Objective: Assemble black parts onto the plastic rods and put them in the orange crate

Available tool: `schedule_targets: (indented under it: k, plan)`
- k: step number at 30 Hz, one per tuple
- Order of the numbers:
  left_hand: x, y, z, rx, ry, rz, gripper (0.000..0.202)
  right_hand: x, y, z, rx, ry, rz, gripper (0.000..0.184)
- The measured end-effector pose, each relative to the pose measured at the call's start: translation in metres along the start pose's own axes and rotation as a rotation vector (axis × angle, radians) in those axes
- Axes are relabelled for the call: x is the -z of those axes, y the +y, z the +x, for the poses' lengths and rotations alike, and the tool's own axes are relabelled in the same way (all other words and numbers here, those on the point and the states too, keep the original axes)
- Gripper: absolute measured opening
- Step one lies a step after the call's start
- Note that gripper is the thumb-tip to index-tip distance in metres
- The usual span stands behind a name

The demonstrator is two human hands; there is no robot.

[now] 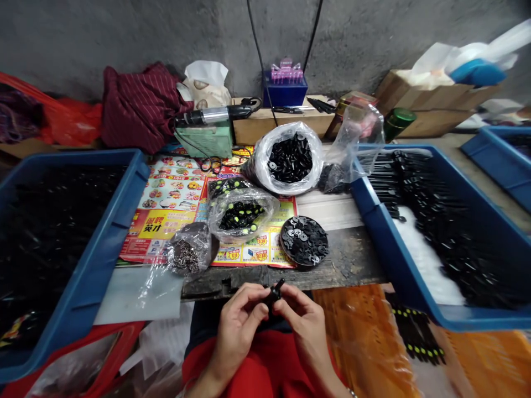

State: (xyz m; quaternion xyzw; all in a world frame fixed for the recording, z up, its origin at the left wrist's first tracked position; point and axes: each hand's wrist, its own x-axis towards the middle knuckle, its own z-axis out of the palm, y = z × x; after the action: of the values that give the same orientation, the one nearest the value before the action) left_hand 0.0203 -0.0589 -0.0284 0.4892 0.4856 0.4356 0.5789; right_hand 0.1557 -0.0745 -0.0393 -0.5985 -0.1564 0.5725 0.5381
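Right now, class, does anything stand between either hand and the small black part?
Nothing visible does: the left hand and the right hand both hold the small black part in their fingers, just in front of the table.

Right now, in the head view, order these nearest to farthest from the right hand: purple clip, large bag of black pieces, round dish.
1. Round dish, just ahead of the right hand.
2. Large bag, behind the dish.
3. Purple clip, back, atop the blue box.
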Motion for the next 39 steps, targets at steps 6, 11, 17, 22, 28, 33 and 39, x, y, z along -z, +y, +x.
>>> schedule_targets:
  k: [6, 11, 17, 22, 28, 33, 39]
  plan:
    - [-0.001, -0.004, 0.001, 0.055, -0.015, -0.05, 0.015, 0.0, 0.002, 0.0, 0.143, -0.003, -0.088, 0.017]
    - [-0.004, -0.006, -0.003, 0.143, -0.011, -0.153, 0.016, 0.0, -0.004, -0.005, 0.307, -0.033, -0.179, 0.008]
    - [-0.004, -0.008, -0.004, 0.136, -0.009, -0.137, 0.014, 0.001, -0.011, -0.004, 0.219, -0.114, -0.201, 0.01]
    - [-0.003, -0.008, -0.004, 0.121, -0.014, -0.121, 0.016, 0.003, -0.014, -0.001, 0.142, -0.216, -0.238, 0.027]
    - [-0.003, -0.007, -0.003, 0.133, -0.019, -0.093, 0.02, 0.007, -0.014, 0.004, 0.091, -0.293, -0.231, 0.038]
    - [-0.002, -0.005, 0.001, 0.096, -0.019, -0.069, 0.017, 0.003, -0.012, 0.004, 0.049, -0.221, -0.115, 0.032]
    - [-0.002, -0.007, 0.001, 0.08, -0.008, -0.056, 0.014, 0.001, -0.014, 0.005, 0.021, -0.158, -0.064, 0.034]
